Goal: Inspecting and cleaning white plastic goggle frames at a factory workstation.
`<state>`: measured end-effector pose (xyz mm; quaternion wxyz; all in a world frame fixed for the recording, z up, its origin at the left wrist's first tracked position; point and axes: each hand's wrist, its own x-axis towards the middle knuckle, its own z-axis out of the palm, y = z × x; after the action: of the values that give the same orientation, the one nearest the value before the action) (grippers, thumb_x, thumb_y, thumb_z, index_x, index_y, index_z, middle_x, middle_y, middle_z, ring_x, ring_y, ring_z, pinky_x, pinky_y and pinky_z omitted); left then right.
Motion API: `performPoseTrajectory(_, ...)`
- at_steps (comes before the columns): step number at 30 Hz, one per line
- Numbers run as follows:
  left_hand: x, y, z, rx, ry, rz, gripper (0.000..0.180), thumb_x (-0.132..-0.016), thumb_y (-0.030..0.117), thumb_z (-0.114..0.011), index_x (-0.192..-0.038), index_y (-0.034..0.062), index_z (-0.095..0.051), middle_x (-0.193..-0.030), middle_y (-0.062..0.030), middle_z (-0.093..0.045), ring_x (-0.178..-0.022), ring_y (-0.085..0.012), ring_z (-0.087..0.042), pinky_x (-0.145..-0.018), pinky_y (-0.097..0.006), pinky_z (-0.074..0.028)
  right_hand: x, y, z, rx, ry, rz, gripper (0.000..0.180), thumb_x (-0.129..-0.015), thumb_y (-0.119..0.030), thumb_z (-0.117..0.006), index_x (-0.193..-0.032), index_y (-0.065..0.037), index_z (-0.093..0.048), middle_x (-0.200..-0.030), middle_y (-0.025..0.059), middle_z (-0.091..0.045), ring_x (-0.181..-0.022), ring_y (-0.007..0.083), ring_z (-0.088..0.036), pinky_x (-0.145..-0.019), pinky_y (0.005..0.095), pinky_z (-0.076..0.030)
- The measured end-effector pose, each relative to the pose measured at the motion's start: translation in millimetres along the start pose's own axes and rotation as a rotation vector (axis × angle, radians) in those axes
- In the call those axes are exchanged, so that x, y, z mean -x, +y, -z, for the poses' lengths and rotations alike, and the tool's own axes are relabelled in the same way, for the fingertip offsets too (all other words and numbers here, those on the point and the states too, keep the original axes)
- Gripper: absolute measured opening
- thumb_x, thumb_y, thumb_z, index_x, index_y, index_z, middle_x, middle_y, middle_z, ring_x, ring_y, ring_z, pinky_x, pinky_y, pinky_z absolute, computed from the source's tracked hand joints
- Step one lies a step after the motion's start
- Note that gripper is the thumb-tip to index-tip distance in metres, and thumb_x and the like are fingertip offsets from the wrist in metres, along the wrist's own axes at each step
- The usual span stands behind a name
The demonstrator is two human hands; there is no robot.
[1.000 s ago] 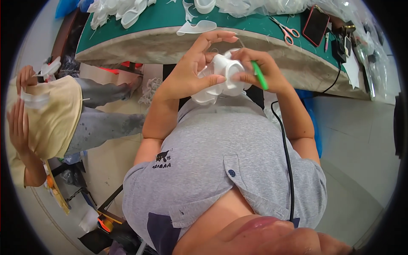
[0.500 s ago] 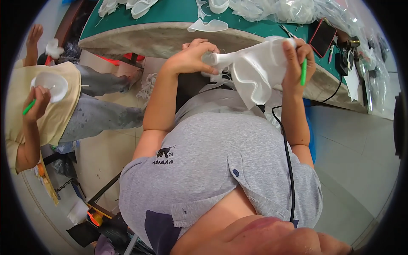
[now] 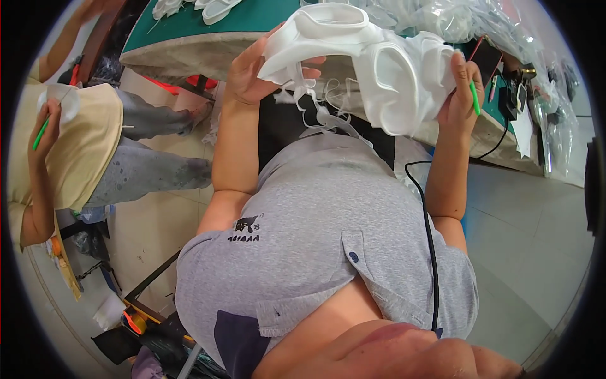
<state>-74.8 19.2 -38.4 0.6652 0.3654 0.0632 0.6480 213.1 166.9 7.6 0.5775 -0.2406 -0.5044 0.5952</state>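
Observation:
A white, soft-looking moulded piece (image 3: 394, 82) with several rounded, cup-like openings, resembling diving mask skirts, is stretched between my hands above the table's near edge. My left hand (image 3: 252, 72) grips its left end, some fingers hidden behind it. At the other end, my right hand (image 3: 459, 95) pinches the piece with thumb and fingers. A slim green-handled tool (image 3: 475, 98) sticks out of the same hand; its working tip is hidden. Thin white trimmings (image 3: 328, 117) dangle below the piece and lie over my dark-covered lap.
A green-topped table (image 3: 259, 20) with a worn pale edge curves across the front. White moulded parts (image 3: 218, 9), clear plastic bags (image 3: 435, 19) and a phone (image 3: 485, 58) rest there. A black cable (image 3: 431, 252) runs down my front. At left, a co-worker's hand (image 3: 47, 120) holds another green-handled tool.
My hands have spread apart and lifted the white piece, which now opens out toward the table. My left hand has moved onto its left end. The co-worker's raised arm has shifted upward.

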Motion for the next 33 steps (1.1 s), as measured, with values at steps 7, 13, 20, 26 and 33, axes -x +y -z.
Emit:
performPoseTrajectory(7, -1, 0, -22, -0.133, 0.292, 0.024, 0.058, -0.091, 0.038, -0.054, -0.130, -0.0037, -0.043, -0.123, -0.0143, -0.056, -0.112, -0.0211, -0.056, -0.096, -0.037, -0.045, 21, 5, -8, 0.916, -0.617, -0.341, 0.037, -0.080, -0.020, -0.074, -0.072, -0.006, -0.041, -0.099, 0.0072, -0.063, -0.089, 0.0128, -0.054, -0.084, 0.0255, -0.042)
performPoseTrajectory(13, -18, -28, -60, -0.354, 0.334, 0.139, 0.042, -0.089, 0.030, -0.062, -0.118, 0.0006, -0.054, -0.103, -0.0060, -0.062, -0.095, -0.0124, -0.060, -0.081, -0.025, -0.048, 29, 4, -60, 0.660, -0.771, -0.078, 0.028, -0.075, -0.008, -0.074, -0.088, -0.003, -0.050, -0.101, 0.0048, -0.059, -0.095, 0.0134, -0.054, -0.086, 0.0266, -0.043)
performPoseTrajectory(20, -31, -27, -28, -1.532, 0.426, 0.076, 0.044, -0.087, 0.045, -0.060, -0.104, 0.0045, -0.058, -0.092, -0.0090, -0.058, -0.088, -0.0224, -0.059, -0.077, -0.032, -0.046, -24, -30, -33, 0.218, -0.091, 0.135, 0.033, -0.077, -0.002, -0.067, -0.067, -0.012, -0.038, -0.069, -0.0051, -0.034, -0.066, 0.0060, -0.039, -0.064, 0.0174, -0.032)
performPoseTrajectory(26, 45, -143, 51, -1.393, -0.288, 0.401, 0.027, -0.088, 0.024, -0.057, -0.111, 0.0103, -0.061, -0.106, -0.0141, -0.053, -0.104, -0.0290, -0.053, -0.089, -0.038, -0.043, -26, -52, -30, 0.042, -0.260, 0.106, 0.033, -0.087, -0.003, -0.059, -0.069, -0.012, -0.033, -0.069, -0.0004, -0.042, -0.068, 0.0081, -0.047, -0.068, 0.0197, -0.040)
performPoseTrajectory(33, 73, -77, 158, -1.729, -0.022, 0.961, 0.035, -0.088, 0.020, -0.049, -0.119, 0.0054, -0.055, -0.124, -0.0177, -0.056, -0.111, -0.0303, -0.055, -0.095, -0.037, -0.041, -27, -38, -18, 0.195, -0.322, 0.108, 0.029, -0.086, -0.019, -0.058, -0.071, -0.009, -0.035, -0.071, 0.0051, -0.045, -0.066, 0.0115, -0.046, -0.064, 0.0228, -0.041)
